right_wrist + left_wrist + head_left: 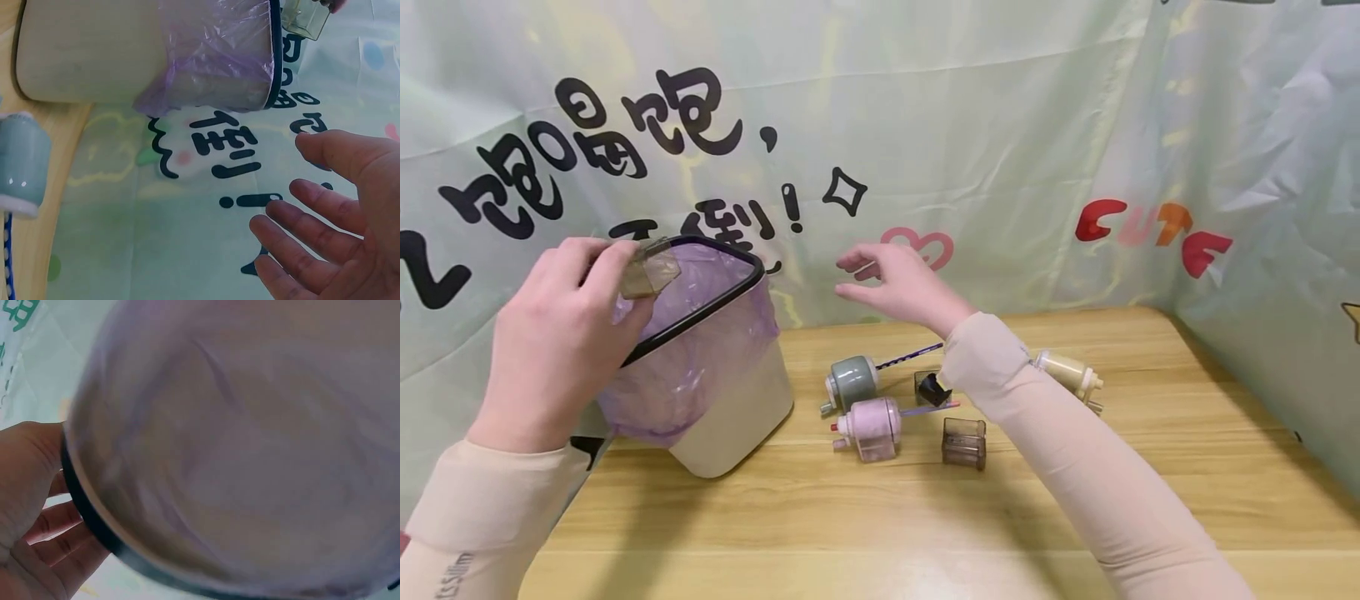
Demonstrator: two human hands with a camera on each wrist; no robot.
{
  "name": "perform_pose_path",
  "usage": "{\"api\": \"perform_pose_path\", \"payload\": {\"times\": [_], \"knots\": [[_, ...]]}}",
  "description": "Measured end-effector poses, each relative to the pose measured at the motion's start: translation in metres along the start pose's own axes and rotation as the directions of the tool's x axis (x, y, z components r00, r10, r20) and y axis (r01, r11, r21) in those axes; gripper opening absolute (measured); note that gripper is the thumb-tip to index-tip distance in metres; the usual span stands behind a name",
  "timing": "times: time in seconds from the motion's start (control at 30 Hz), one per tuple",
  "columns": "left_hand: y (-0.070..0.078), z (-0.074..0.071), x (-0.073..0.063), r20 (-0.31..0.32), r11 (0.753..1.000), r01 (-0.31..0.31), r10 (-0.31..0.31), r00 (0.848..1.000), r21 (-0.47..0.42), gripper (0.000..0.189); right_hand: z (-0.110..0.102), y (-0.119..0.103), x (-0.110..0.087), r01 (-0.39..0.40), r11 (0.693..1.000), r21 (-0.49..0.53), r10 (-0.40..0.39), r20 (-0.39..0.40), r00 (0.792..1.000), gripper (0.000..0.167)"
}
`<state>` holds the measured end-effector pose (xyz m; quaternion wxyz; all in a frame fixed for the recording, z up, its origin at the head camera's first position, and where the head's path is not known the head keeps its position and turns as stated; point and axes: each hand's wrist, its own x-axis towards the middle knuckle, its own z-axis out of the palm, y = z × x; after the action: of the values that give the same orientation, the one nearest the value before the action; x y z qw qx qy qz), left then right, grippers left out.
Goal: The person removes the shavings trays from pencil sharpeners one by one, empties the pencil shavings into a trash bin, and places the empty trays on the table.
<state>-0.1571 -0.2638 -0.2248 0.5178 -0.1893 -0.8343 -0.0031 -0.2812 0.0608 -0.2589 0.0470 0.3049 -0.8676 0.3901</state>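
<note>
My left hand (561, 325) pinches a small see-through brownish container (653, 268) at the mouth of a bin. This pale bin (737, 425) has a black rim and a purple plastic liner (722, 358), and stands tilted on the table. The same container (303, 19) appears at the top of the right wrist view, beside the rim. In the left wrist view, the rim and liner hide part of the left hand (44, 531) and I cannot see the container. To the bin's right my right hand (902, 283) hovers above the table with fingers spread, holding nothing.
On the wooden table (820, 525) lie a grey-green crank pencil sharpener (853, 381) and a pink one (874, 425), each with a pencil in it. A cream sharpener (1066, 372) is partly behind my right arm. Near them sit a brownish see-through container (964, 443) and a darker one (931, 389).
</note>
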Motion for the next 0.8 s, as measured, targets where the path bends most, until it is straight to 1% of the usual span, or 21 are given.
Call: {"api": "perform_pose_path", "payload": {"times": [0.17,0.27,0.33,0.4,0.53,0.7,0.8], "knots": [[0.008,0.002,0.002,0.022,0.999,0.002,-0.001,1.000,-0.039,0.048,-0.005,0.009,-0.012,0.000,1.000,0.001,0.000,-0.012,1.000,0.044],[0.012,0.005,0.004,0.047,0.999,-0.017,0.019,0.999,-0.043,0.045,-0.008,0.015,-0.018,-0.003,1.000,-0.001,0.003,-0.020,1.000,0.044],[0.015,0.008,0.006,0.047,0.998,-0.017,0.019,0.999,-0.057,0.045,-0.010,0.019,-0.022,-0.009,1.000,-0.004,0.009,-0.024,1.000,0.045],[0.018,0.012,0.007,0.039,0.997,-0.003,0.006,0.999,-0.076,0.044,-0.012,0.022,-0.025,-0.015,1.000,-0.008,0.015,-0.029,0.999,0.046],[0.024,0.018,0.009,0.001,0.992,0.028,-0.028,1.000,-0.127,0.048,-0.016,0.029,-0.031,-0.030,0.999,-0.013,0.030,-0.037,0.999,0.047],[0.029,0.024,0.012,0.012,0.988,0.021,-0.020,1.000,-0.153,0.051,-0.022,0.037,-0.039,-0.061,0.998,-0.006,0.061,-0.028,0.998,0.049],[0.032,0.027,0.013,0.028,0.983,0.032,-0.027,0.999,-0.179,0.053,-0.027,0.042,-0.044,-0.086,0.996,0.011,0.086,-0.028,0.996,0.049]]}}
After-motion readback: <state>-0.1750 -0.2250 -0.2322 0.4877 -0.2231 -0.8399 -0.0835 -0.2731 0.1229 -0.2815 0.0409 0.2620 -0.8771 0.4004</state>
